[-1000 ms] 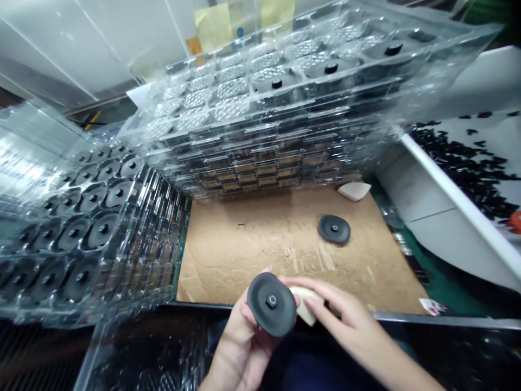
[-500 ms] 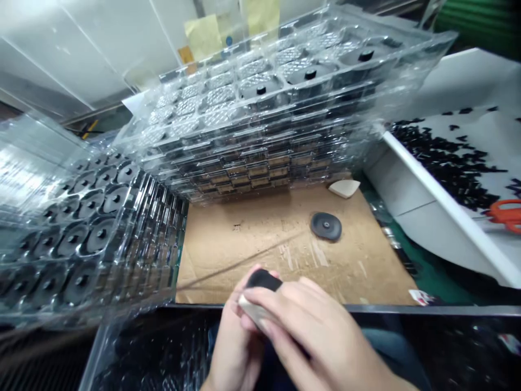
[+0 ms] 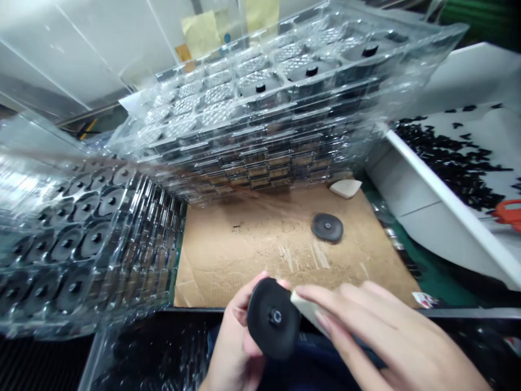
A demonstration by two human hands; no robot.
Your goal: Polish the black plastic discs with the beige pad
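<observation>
My left hand (image 3: pixel 234 339) grips a black rubber disc (image 3: pixel 273 318) by its edge, with the face and central threaded stud turned towards me. My right hand (image 3: pixel 382 339) pinches a pale cream wedge sponge (image 3: pixel 308 309) between its fingers, and the sponge touches the disc's rim. Most of the sponge is hidden by my fingers. A second black disc (image 3: pixel 326 227) lies flat on the cardboard sheet (image 3: pixel 244 255), and a second pale wedge sponge (image 3: pixel 345 188) lies at the sheet's back edge.
Tall stacks of transparent plastic trays holding black discs stand behind (image 3: pixel 252 136) and left (image 3: pixel 81 233) of the cardboard. To the right, a white-edged bin (image 3: pixel 451 157) holds several small black pieces and an orange scissor handle (image 3: pixel 508 214). A green mat (image 3: pixel 435 285) edges the cardboard.
The disc has turned its face towards me and is no longer covered by my right hand. My right hand has moved right, with the sponge still in its fingers.
</observation>
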